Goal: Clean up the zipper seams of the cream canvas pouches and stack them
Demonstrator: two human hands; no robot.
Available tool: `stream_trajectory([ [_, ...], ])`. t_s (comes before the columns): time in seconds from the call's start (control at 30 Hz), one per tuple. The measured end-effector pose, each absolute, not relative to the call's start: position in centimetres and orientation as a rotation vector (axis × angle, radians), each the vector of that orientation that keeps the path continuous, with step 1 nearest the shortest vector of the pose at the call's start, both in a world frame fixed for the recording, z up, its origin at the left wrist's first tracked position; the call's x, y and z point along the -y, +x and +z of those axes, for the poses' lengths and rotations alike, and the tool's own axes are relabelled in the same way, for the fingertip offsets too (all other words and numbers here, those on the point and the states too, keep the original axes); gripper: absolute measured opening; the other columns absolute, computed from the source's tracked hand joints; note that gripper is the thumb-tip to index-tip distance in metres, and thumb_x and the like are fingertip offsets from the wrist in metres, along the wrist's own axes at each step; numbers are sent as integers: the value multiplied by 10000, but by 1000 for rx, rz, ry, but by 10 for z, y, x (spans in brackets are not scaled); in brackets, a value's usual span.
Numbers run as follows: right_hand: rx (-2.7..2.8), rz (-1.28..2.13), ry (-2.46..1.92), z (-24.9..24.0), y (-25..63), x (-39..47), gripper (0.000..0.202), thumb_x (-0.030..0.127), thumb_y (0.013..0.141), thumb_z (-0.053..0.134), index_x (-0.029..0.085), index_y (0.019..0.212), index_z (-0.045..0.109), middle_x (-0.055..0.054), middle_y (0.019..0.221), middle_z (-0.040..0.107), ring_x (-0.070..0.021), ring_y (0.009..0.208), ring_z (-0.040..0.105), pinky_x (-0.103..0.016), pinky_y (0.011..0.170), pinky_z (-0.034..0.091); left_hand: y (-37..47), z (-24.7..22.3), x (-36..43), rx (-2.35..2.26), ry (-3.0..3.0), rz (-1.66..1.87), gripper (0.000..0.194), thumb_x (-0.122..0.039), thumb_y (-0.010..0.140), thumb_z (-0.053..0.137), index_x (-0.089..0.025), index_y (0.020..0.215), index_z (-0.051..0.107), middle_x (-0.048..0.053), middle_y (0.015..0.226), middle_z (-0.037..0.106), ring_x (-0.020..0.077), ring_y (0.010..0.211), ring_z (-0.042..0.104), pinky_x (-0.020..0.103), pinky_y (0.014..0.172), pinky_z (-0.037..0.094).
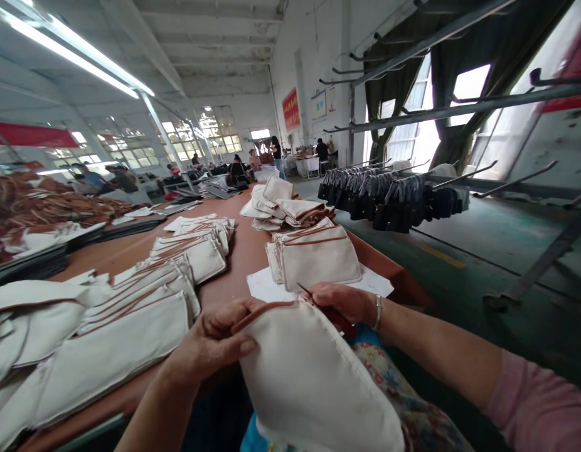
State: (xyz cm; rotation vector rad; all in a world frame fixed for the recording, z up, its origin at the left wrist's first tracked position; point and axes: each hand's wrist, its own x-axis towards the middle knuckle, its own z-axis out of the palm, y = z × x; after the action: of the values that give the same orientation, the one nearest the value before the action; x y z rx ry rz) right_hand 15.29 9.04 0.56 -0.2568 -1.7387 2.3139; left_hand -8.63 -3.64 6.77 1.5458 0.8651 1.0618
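Observation:
A white fabric pouch piece [314,376] with brown edging hangs over my lap. My left hand [224,336] pinches its upper left corner, thumb on the white face. At the other top corner is my right hand [342,301], closed around small red-handled scissors [340,321]. A dark blade tip pokes out past the fingers by the seam; whether it touches the seam I cannot tell. Just beyond both hands, a stack of similar white pieces [319,257] rests on a white sheet [262,285].
Rows of white pieces [130,339] overlap along the left of the brown-covered table [224,285]. Another loose pile [276,204] lies farther back. Black bags [389,198] hang from a metal rack [413,116] at the right. Several people work in the background.

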Motion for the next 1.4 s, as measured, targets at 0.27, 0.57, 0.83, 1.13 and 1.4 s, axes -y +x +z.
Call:
stream_trajectory([
  [0.27,2064,1628,-431,9,167,-55,301,323,728,803,112,808,603,39,703,527,-65,610,429,-185,544,342,-91,49,37,-991,1405,626,444,-395,768,771,-144,1119,667,88,1047,675,233,960,597,267,786,461],
  [0.57,2148,1561,-446,7,169,-35,298,255,703,803,130,806,552,53,725,468,-72,649,373,-194,573,319,-44,28,27,-938,1391,611,314,-414,838,708,-102,863,671,24,816,591,122,721,493,204,641,378],
  [0.83,1994,1833,-478,12,174,-36,217,312,809,703,135,844,583,-2,752,593,-99,664,501,-209,595,394,-36,32,30,-1003,1390,637,353,-455,840,687,-114,772,627,6,757,534,97,642,428,190,554,344],
  [1.13,2205,1566,-475,17,180,-38,163,263,930,560,126,849,599,37,666,481,-77,606,399,-197,555,328,-33,34,28,-970,1295,630,302,-414,840,692,-123,793,621,0,760,541,98,627,444,204,556,347],
  [1.4,2623,416,-289,5,177,-37,163,163,948,407,129,876,548,-76,799,586,-168,696,511,-291,629,402,-21,33,33,-1136,1290,720,199,-302,785,704,-121,721,650,-7,698,561,101,620,438,197,566,347],
])
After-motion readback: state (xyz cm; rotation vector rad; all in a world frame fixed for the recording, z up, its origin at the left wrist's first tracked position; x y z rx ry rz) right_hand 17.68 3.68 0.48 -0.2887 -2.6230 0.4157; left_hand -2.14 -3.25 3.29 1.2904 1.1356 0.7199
